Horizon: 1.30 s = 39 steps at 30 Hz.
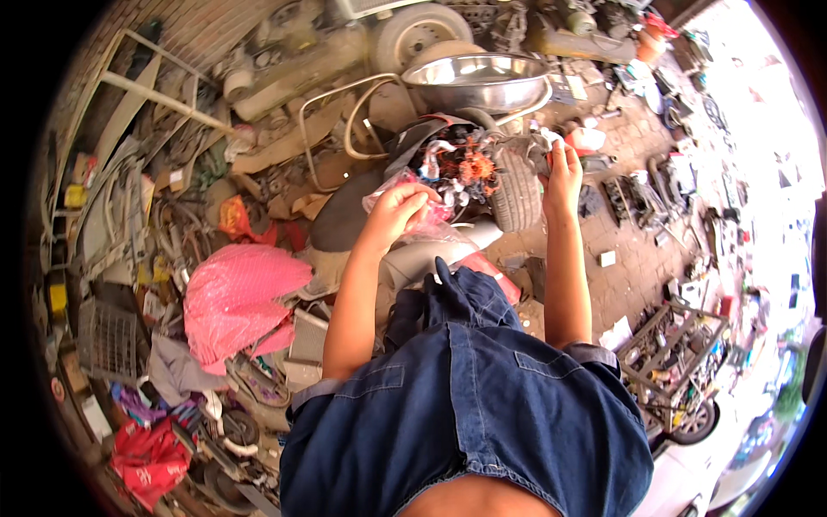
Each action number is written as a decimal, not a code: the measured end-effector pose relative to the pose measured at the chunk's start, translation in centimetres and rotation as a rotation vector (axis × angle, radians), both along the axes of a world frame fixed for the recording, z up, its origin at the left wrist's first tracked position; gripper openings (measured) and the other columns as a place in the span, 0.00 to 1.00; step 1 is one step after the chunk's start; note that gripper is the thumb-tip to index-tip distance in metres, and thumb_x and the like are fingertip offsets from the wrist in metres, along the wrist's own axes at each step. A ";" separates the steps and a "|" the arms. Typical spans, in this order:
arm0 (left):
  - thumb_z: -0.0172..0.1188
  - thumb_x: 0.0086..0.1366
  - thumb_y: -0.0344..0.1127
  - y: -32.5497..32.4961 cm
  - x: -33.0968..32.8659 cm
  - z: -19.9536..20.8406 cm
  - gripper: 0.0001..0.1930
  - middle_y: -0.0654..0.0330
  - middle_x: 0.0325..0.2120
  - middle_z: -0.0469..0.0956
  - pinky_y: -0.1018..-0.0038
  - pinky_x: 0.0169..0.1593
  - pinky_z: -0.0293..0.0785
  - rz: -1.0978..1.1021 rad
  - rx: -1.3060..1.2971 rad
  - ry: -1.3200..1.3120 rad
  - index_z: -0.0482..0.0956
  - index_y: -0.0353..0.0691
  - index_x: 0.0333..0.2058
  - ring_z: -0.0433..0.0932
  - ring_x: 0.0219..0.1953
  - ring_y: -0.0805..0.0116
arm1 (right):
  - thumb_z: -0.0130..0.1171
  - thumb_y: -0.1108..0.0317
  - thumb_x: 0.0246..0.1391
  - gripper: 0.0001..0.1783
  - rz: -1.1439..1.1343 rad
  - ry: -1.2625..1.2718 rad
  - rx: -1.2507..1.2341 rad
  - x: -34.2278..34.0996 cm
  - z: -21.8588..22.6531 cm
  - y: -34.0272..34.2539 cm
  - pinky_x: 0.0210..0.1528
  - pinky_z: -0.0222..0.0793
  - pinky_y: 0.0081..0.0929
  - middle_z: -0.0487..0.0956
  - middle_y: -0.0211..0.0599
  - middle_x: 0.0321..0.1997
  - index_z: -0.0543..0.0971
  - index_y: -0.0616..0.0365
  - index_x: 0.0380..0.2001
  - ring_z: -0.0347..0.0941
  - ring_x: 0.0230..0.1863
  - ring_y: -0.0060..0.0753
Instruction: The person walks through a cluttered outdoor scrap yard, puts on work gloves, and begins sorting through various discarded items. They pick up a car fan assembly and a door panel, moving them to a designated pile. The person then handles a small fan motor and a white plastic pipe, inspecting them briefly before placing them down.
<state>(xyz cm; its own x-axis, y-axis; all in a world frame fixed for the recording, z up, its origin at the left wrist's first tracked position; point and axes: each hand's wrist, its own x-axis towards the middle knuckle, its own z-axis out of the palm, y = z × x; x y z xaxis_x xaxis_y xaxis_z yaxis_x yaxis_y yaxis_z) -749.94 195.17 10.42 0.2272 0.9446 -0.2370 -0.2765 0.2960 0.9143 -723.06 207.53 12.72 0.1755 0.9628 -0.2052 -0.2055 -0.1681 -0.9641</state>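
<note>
My left hand [398, 214] is closed, its fingers pinched at a crumpled clear-pink plastic bag [438, 229]. Just beyond it lies a heap of loose wires [476, 166], orange, black and white. To the right of the wires stands a worn black tyre [517, 191]. My right hand [564, 177] is raised beside the tyre with thumb and fingers pressed together. Something small and pale shows at its fingertips, too indistinct to name. A dark seat-like panel [343, 214] lies left of my left hand.
A shiny steel basin [478, 79] rests beyond the wires on a chair with a bent tube frame [312, 142]. Pink plastic sheeting [237, 302] covers something at left. Metal parts lie across the brick floor [594, 226] at right, near a loaded cart [676, 358].
</note>
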 end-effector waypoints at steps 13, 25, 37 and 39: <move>0.54 0.60 0.31 7.4 5.4 -4.6 0.09 0.68 0.28 0.76 0.87 0.23 0.58 -0.052 0.200 0.215 0.79 0.38 0.38 0.64 0.22 0.84 | 0.52 0.61 0.60 0.09 -0.391 0.236 0.001 14.3 -0.9 -4.6 0.15 0.48 0.12 0.68 0.20 0.24 0.74 0.52 0.30 0.59 0.19 0.13; 0.62 0.57 0.32 3.3 13.7 7.6 0.23 0.52 0.51 0.63 0.66 0.39 0.76 0.272 0.592 1.291 0.69 0.42 0.51 0.78 0.37 0.58 | 0.52 0.67 0.58 0.05 -0.334 0.579 0.007 28.4 -0.4 -17.1 0.15 0.54 0.08 0.75 0.23 0.30 0.73 0.55 0.35 0.65 0.22 0.11; 0.55 0.65 0.32 -13.3 56.3 2.2 0.14 0.61 0.38 0.76 0.79 0.43 0.71 -0.344 0.016 -0.150 0.71 0.33 0.48 0.74 0.38 0.76 | 0.52 0.80 0.42 0.33 -0.139 -0.111 0.248 38.7 0.4 -35.9 0.62 0.54 0.28 0.68 0.42 0.56 0.63 0.63 0.57 0.63 0.59 0.30; 0.53 0.66 0.31 -14.1 59.9 0.9 0.12 0.62 0.37 0.77 0.80 0.43 0.71 -0.275 0.041 -0.155 0.73 0.33 0.45 0.74 0.38 0.77 | 0.50 0.80 0.40 0.36 -0.239 0.055 0.224 42.9 0.5 -39.6 0.57 0.61 0.22 0.67 0.41 0.58 0.62 0.62 0.59 0.64 0.56 0.28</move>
